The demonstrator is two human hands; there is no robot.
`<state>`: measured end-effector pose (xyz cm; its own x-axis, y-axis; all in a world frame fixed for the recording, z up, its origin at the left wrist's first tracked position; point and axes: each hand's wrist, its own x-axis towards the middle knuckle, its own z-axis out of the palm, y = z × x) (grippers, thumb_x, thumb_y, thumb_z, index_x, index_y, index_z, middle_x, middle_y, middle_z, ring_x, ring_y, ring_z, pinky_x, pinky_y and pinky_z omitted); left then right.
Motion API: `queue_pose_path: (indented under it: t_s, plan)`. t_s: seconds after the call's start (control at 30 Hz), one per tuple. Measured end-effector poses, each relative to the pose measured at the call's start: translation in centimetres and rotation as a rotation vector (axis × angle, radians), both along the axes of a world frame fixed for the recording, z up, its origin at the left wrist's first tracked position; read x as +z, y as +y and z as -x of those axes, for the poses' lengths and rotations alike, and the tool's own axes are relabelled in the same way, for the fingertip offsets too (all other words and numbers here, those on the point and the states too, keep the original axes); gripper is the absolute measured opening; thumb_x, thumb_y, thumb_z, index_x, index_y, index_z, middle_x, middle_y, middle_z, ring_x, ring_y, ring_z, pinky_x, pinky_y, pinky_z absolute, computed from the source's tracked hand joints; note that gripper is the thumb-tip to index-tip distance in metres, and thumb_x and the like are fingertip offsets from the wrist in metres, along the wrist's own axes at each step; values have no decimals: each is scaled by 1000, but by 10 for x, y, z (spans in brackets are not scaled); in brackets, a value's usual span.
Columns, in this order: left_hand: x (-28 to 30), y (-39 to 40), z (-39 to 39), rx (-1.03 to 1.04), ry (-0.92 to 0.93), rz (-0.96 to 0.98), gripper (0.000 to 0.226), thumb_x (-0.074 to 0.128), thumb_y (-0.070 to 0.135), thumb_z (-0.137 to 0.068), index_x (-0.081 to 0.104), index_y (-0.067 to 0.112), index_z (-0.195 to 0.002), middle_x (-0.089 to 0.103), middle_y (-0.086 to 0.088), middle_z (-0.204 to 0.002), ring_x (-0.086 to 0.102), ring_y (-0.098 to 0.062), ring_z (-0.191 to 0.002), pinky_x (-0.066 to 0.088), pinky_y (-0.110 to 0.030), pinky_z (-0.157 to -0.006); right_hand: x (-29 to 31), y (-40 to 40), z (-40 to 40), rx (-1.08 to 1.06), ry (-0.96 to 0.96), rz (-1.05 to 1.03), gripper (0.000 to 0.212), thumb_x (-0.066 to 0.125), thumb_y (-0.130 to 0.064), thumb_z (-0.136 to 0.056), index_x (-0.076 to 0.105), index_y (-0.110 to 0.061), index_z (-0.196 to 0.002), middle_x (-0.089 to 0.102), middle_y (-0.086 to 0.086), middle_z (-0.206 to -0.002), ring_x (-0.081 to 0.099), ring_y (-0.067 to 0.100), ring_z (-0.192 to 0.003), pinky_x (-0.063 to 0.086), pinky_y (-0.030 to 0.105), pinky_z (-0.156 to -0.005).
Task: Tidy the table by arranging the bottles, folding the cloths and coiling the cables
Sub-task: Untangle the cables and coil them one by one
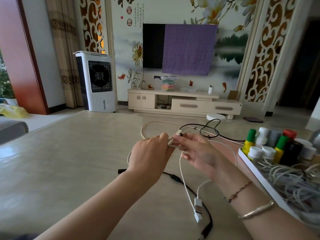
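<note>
Above the middle of the beige table (69, 153), my left hand (149, 156) pinches a bundle of white cable ends (173, 142). My right hand (199, 153) meets it from the right, fingers on the same cable ends. The white cable (184, 181) hangs down in loops to two white USB plugs (198, 210) near the front. A black cable (197, 193) lies under it on the table. A second black cable (207, 129) loops at the far side. Several bottles (277, 146) stand in a white tray (251, 165) at the right, with coiled white cables (294, 182) in front of them.
The tray fills the right edge of the table. Beyond the table are a TV stand (183, 104), a TV half covered by a purple cloth (188, 49), and a white air cooler (97, 82). A grey sofa corner (12, 129) sits at the left.
</note>
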<state>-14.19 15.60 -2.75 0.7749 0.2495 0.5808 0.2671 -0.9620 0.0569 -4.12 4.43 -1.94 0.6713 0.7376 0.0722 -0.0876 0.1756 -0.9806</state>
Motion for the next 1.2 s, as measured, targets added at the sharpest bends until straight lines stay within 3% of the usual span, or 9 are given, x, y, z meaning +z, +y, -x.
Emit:
queue_pose_path:
  t_s: [0.2,0.33,0.43,0.53,0.63,0.73,0.97,1.1,1.2]
  plan:
    - [-7,3,-5,-168,36,329,27,46,40,-96,33,21,-82,45,9,-76,42,-18,-70,27,-31,-58,-4,4,-2,-123,-25,55,27,77,-26,-64,65,-14,-86,57,-3,-76,49,8,-73,31,21,-53]
    - [5,7,-5,-292,257,888,15,60,30,-91,49,20,-88,53,6,-77,49,-11,-68,41,-24,-62,-5,1,-6,-130,-107,38,27,76,-27,-70,63,-12,-87,52,-3,-74,44,6,-65,33,21,-55]
    - [18,14,3,-468,365,1289,22,66,23,-88,57,8,-102,72,-6,-100,69,-17,-89,53,-29,-79,-2,-6,-11,46,-139,-8,27,73,-27,-73,62,-11,-92,54,-1,-80,47,5,-65,36,20,-58]
    - [25,15,12,-652,462,1519,24,64,18,-86,53,5,-104,71,-14,-108,70,-25,-96,58,-26,-75,1,-6,-12,148,-205,-34,24,66,-26,-82,62,-8,-96,57,-3,-81,47,4,-64,36,17,-57]
    - [22,10,12,-698,449,1588,11,55,5,-94,48,7,-102,72,-16,-98,72,-26,-87,56,-23,-64,0,-2,-11,139,-204,-82,21,59,-27,-87,60,-8,-96,59,-5,-80,44,6,-65,35,18,-58]
    - [18,6,8,-662,350,1546,11,49,-3,-95,47,5,-101,68,-10,-81,70,-21,-75,56,-26,-73,-2,0,-9,91,-189,-116,16,52,-26,-94,57,-11,-96,56,-7,-76,44,8,-68,37,21,-63]
    - [12,-7,3,-480,292,1427,8,44,14,-101,51,11,-104,53,1,-65,57,-15,-65,52,-39,-84,0,6,1,-85,-369,-14,15,46,-21,-101,55,-16,-111,54,-6,-92,45,7,-67,41,22,-64]
    - [9,-5,0,-365,200,1453,11,40,12,-102,51,10,-101,45,0,-66,50,-13,-59,53,-32,-68,-1,-2,0,-353,-692,24,15,52,-33,-97,49,-36,-111,50,-8,-119,49,7,-105,37,14,-79]
    - [7,-1,-1,-327,170,1416,9,46,16,-100,50,10,-106,45,0,-75,49,-12,-63,50,-29,-66,-3,-9,2,-352,-905,41,9,57,-43,-92,57,-38,-99,55,-15,-112,47,5,-109,34,10,-80]
